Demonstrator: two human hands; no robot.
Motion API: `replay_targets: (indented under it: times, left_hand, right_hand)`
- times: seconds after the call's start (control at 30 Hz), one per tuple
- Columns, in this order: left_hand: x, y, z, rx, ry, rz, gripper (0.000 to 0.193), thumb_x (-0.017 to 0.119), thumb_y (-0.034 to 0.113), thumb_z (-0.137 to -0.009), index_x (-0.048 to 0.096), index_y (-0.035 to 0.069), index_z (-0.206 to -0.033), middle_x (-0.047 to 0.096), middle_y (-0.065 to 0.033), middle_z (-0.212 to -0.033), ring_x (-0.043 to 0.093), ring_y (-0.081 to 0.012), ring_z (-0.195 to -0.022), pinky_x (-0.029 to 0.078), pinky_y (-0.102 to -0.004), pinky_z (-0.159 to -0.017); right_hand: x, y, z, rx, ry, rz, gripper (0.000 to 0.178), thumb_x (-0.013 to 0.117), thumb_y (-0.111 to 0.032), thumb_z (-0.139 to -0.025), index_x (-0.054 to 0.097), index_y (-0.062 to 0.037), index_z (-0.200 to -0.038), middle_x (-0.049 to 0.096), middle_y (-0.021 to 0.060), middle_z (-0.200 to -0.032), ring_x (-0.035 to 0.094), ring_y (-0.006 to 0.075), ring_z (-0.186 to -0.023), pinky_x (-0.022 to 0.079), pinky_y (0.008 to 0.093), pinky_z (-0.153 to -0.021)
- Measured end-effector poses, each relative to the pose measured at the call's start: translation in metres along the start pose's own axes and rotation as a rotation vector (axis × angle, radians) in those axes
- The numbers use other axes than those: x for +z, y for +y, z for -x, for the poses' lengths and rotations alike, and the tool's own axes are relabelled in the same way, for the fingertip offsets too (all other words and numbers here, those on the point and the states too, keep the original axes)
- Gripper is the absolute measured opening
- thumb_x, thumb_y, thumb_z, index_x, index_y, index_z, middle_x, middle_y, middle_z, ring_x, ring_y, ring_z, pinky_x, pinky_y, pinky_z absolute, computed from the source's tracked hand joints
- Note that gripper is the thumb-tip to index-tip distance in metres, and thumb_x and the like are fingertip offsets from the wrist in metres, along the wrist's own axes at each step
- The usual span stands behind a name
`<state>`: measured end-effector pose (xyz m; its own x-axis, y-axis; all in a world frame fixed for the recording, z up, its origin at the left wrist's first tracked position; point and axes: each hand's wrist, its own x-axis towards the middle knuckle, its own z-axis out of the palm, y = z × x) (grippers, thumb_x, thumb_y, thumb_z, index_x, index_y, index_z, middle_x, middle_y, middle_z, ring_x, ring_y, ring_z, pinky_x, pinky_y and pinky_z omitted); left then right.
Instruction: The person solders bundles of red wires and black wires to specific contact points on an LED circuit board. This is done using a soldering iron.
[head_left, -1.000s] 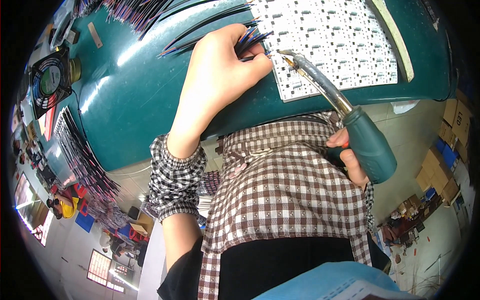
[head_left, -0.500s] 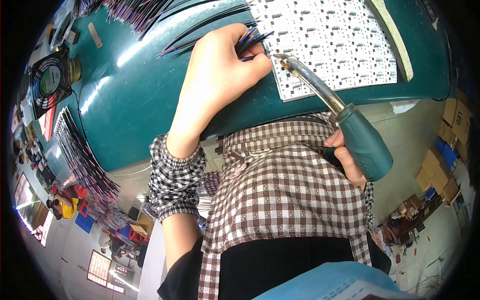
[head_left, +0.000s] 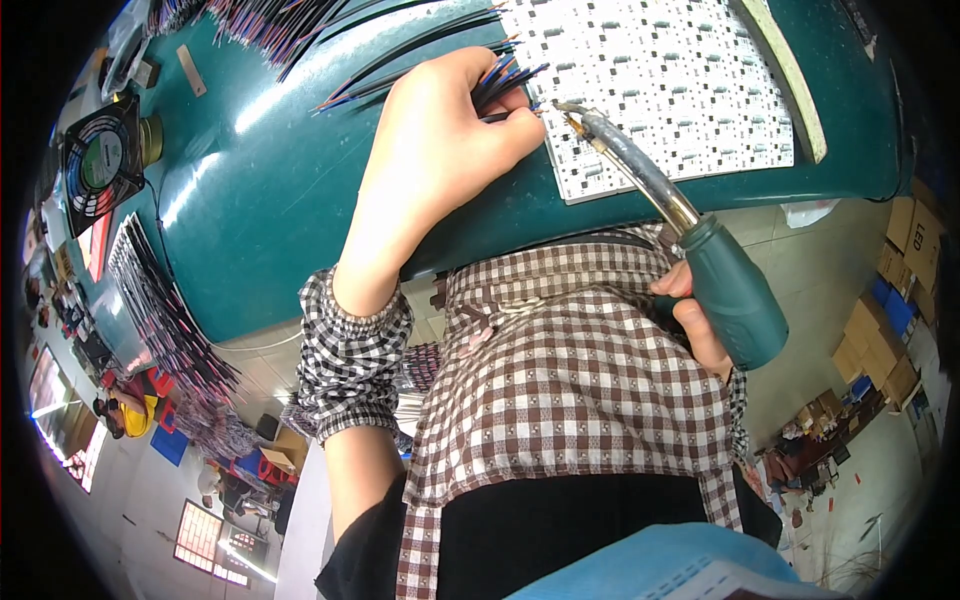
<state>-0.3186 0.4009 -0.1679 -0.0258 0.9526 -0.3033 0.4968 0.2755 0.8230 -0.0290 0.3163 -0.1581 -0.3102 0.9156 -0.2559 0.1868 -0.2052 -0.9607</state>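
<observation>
Wires (head_left: 492,94), black-sheathed and thin, probably floppy and best held near their ends, are pinched by the left hand (head_left: 445,120) at the white circuit-board panel (head_left: 640,120)'s left edge, while the green-handled soldering iron (head_left: 735,290) is gripped by the right hand (head_left: 702,328).

White circuit-board panel (head_left: 690,95) cut off at the view's top edge

Worktop (head_left: 260,220): dark green, smooth and shiny, with bright streaks of reflected light.
Circuit sheet (head_left: 690,90): white with rows of small dark parts, lying flat near the front edge.
Pale strip (head_left: 795,80): curved, along the sheet's right side.
Loose wires (head_left: 420,42): black with coloured ends — left of the sheet.
Wire pile (head_left: 275,30): thick, at the far left.
Small flat bar (head_left: 190,70): alone — between pile and fan (head_left: 100,160).
</observation>
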Motion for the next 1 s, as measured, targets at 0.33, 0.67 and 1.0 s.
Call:
replay_targets:
  times: [0.33,0.67,1.0]
  left_hand:
    - [-0.008,-0.003,0.008,0.041,-0.033,-0.014,0.015,0.067,0.013,-0.081,0.062,-0.001,-0.082,0.059,0.0003,-0.07,0.05,-0.0042,-0.064,0.041,-0.0213,-0.058]
    - [-0.02,-0.014,0.051,0.374,0.47,0.165,0.011,0.058,-0.001,-0.09,0.062,-0.002,-0.101,0.063,-0.0085,-0.089,0.059,-0.0149,-0.075,0.046,-0.026,-0.069]
    - [0.015,-0.027,0.053,-0.171,0.187,0.291,0.015,0.066,0.011,-0.075,0.061,-0.003,-0.077,0.061,-0.005,-0.067,0.052,-0.0072,-0.062,0.044,-0.0239,-0.059]
  right_hand:
    - [0.004,-0.013,-0.003,-0.054,-0.016,-0.044,0.043,0.08,-0.002,-0.073,0.058,0.0059,-0.11,0.067,0.0119,-0.085,0.066,0.0203,-0.078,0.056,0.0332,-0.074]
    - [0.015,-0.035,-0.007,-0.056,0.035,-0.061,0.044,0.06,-0.033,-0.089,0.054,0.009,-0.101,0.059,0.0179,-0.086,0.06,0.0225,-0.077,0.055,0.0328,-0.067]
    - [0.022,-0.025,0.008,0.134,0.007,-0.207,0.06,0.076,-0.027,-0.083,0.05,0.0023,-0.128,0.06,0.0134,-0.117,0.06,0.0275,-0.111,0.055,0.0338,-0.083]
